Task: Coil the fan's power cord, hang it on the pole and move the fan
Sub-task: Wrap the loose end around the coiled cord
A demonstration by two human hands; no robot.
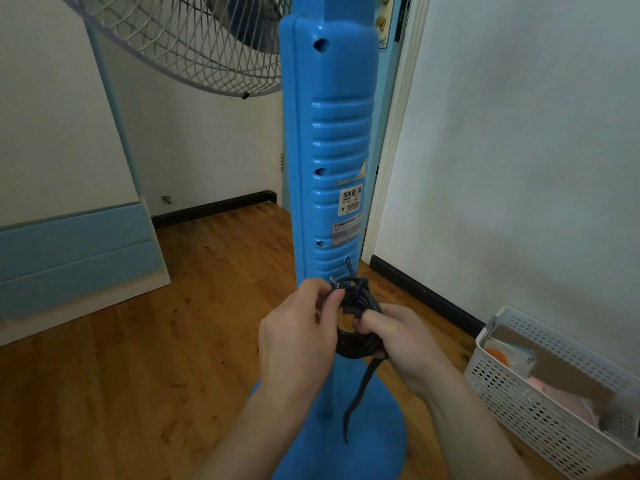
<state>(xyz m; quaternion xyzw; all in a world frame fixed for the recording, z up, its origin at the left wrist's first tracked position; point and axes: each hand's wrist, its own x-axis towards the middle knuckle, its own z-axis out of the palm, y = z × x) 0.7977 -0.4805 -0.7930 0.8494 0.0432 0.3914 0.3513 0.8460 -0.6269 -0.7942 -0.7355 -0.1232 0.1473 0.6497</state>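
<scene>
Gripping the coiled cord (356,327) against the blue pole (332,161), both hands (346,336) pinch it.

Wooden floor (145,375) carrying a fan and a basket

The blue fan base (374,441) stands mid-floor at the near edge; the white perforated basket (540,407) sits against the right wall.

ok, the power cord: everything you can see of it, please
The power cord is dark, rubbery-looking and wound into a small round coil held in front of the blue fan pole, low down. It leaves a hole in the pole just above the coil. The left hand pinches the plug end at the top, metal prongs showing; the right hand grips the coil's right side. One dark flat strand hangs from the coil down toward the fan base.
</scene>
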